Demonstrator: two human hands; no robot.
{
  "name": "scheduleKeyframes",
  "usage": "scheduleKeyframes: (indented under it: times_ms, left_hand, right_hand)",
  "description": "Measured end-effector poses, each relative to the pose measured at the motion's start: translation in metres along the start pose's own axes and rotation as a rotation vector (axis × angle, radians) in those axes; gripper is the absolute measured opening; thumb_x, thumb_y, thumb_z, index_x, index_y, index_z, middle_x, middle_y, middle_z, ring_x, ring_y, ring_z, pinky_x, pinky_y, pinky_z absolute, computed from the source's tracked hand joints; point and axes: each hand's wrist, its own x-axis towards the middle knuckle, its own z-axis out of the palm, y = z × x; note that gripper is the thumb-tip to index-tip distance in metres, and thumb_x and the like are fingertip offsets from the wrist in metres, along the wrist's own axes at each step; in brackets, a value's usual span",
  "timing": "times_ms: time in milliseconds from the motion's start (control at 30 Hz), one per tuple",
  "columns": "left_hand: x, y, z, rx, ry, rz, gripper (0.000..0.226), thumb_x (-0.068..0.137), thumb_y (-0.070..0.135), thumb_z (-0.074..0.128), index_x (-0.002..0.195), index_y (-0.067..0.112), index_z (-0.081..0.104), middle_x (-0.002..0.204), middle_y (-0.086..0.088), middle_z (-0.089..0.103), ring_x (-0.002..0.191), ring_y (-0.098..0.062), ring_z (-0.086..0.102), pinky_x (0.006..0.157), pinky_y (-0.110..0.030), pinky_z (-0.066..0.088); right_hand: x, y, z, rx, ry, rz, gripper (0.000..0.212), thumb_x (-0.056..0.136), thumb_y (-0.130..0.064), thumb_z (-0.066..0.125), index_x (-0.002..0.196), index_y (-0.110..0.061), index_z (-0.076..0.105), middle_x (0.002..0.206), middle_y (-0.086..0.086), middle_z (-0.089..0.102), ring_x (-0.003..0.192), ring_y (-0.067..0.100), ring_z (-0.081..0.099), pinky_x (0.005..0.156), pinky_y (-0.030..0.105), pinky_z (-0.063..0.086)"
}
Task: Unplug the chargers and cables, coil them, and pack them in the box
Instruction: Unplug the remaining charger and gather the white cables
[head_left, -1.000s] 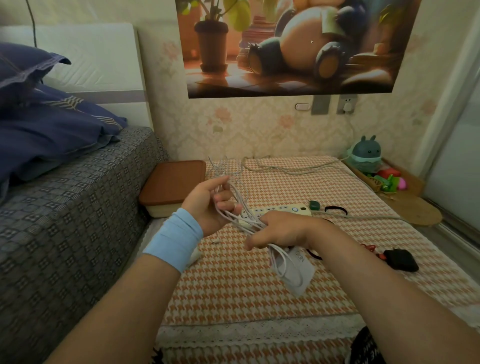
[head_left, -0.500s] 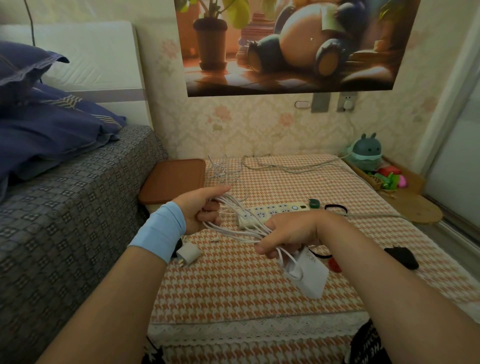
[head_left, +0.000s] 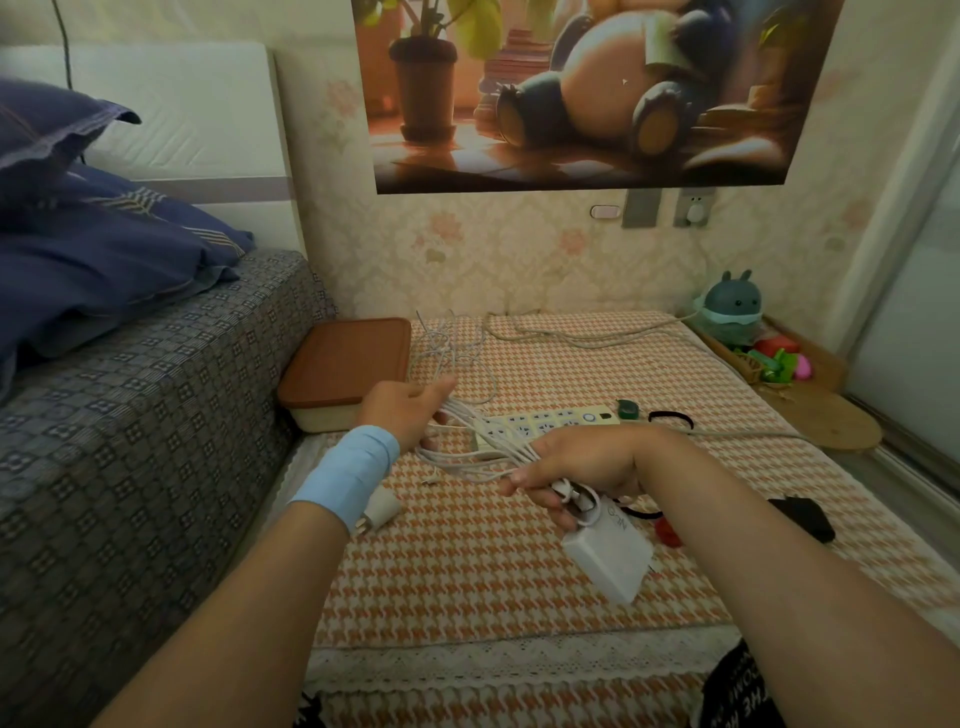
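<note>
Cable (head_left: 470, 457) btwn hands, R fingers (head_left: 535, 486) clamping coil.

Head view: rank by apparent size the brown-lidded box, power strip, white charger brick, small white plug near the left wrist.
1. brown-lidded box
2. power strip, partly hidden by cables and the right hand
3. white charger brick, nearer the camera, so unsure against the strip
4. small white plug
</note>
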Motion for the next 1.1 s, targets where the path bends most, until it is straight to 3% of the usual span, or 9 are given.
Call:
scheduleKeyframes:
  times_ms: [133, 233, 300, 400, 500, 700, 833, 1000, 1100]
  left_hand:
    - [0.004, -0.012, 0.019, 0.545, -0.042, 0.197, 0.031, 0.099, 0.037, 0.050, 0.124, 0.019, 0.059, 0.125, -0.008, 0.059, 0.106, -0.025, 0.061, 0.089, -0.037, 0.051]
    - [-0.006, 0.001, 0.026, 0.566, 0.061, 0.667, 0.044, 0.099, 0.038, 0.047, 0.141, 0.023, 0.047, 0.142, -0.001, 0.049, 0.130, -0.025, 0.044, 0.110, -0.041, 0.033]
    - [-0.015, 0.013, 0.028, 0.566, -0.102, 0.776, 0.068, 0.089, 0.058, 0.055, 0.148, 0.028, 0.036, 0.151, 0.004, 0.040, 0.139, -0.020, 0.034, 0.116, -0.039, 0.026]
    - [-0.018, 0.009, 0.036, 0.768, -0.425, 0.562, 0.111, 0.067, 0.071, 0.070, 0.154, 0.037, 0.010, 0.158, 0.007, 0.029, 0.145, -0.020, 0.026, 0.119, -0.044, 0.022]
    - [-0.013, -0.002, 0.036, 0.654, -0.609, 0.287, 0.118, 0.066, 0.061, 0.078, 0.153, 0.042, 0.000, 0.149, 0.002, 0.044, 0.133, -0.025, 0.046, 0.107, -0.047, 0.042]
    - [-0.016, 0.000, 0.034, 0.469, -0.707, 0.181, 0.053, 0.091, 0.058, 0.054, 0.138, 0.039, 0.042, 0.122, 0.002, 0.062, 0.101, -0.022, 0.063, 0.084, -0.037, 0.056]
    - [-0.016, 0.003, 0.017, 0.293, -0.699, 0.034, 0.052, 0.099, 0.056, 0.033, 0.149, 0.040, 0.028, 0.149, 0.003, 0.040, 0.122, -0.022, 0.055, 0.098, -0.036, 0.048]
    - [-0.012, 0.004, -0.003, 0.365, -0.720, 0.064, 0.090, 0.083, 0.063, 0.060, 0.155, 0.034, 0.014, 0.161, 0.008, 0.018, 0.145, -0.018, 0.026, 0.117, -0.040, 0.024]
    - [-0.015, 0.011, -0.001, 0.202, -0.539, 0.127, 0.098, 0.076, 0.057, 0.071, 0.154, 0.028, 0.020, 0.158, 0.005, 0.027, 0.143, -0.016, 0.031, 0.116, -0.035, 0.027]
  right_hand:
    - [0.005, 0.008, 0.004, 0.015, 0.126, 0.156, 0.023, 0.107, -0.020, 0.051, 0.113, 0.000, 0.061, 0.065, 0.002, 0.051, 0.051, 0.021, 0.049, 0.057, 0.035, 0.045]
    - [0.006, 0.011, 0.002, -0.093, 0.203, 0.223, 0.024, 0.102, -0.023, 0.061, 0.117, -0.004, 0.061, 0.059, -0.001, 0.048, 0.048, 0.019, 0.045, 0.056, 0.035, 0.040]
    - [0.008, 0.012, 0.001, -0.126, 0.231, 0.235, 0.026, 0.100, -0.027, 0.063, 0.113, -0.005, 0.063, 0.064, 0.001, 0.050, 0.052, 0.020, 0.045, 0.059, 0.037, 0.041]
    - [0.011, 0.012, 0.001, -0.264, 0.251, 0.235, 0.039, 0.097, -0.038, 0.064, 0.105, 0.000, 0.062, 0.075, 0.008, 0.058, 0.061, 0.023, 0.051, 0.063, 0.037, 0.042]
    - [0.011, 0.013, 0.002, -0.357, 0.229, 0.250, 0.037, 0.096, -0.043, 0.063, 0.092, -0.006, 0.060, 0.078, 0.012, 0.069, 0.071, 0.030, 0.063, 0.070, 0.039, 0.046]
    - [0.011, 0.007, 0.001, -0.357, 0.396, 0.134, 0.023, 0.105, -0.027, 0.053, 0.096, -0.008, 0.062, 0.071, 0.004, 0.049, 0.055, 0.016, 0.043, 0.057, 0.029, 0.038]
    - [0.017, 0.008, 0.000, -0.386, 0.443, 0.107, 0.021, 0.104, -0.033, 0.053, 0.107, -0.013, 0.062, 0.086, 0.002, 0.055, 0.070, 0.018, 0.047, 0.068, 0.031, 0.039]
    - [0.023, -0.001, 0.011, -0.529, 0.379, 0.093, 0.015, 0.107, -0.031, 0.050, 0.093, -0.025, 0.053, 0.089, -0.002, 0.055, 0.077, 0.015, 0.051, 0.066, 0.028, 0.039]
    - [0.026, -0.010, 0.019, -0.582, 0.344, 0.055, 0.018, 0.107, -0.033, 0.049, 0.114, -0.020, 0.060, 0.114, 0.005, 0.064, 0.100, 0.026, 0.061, 0.090, 0.040, 0.051]
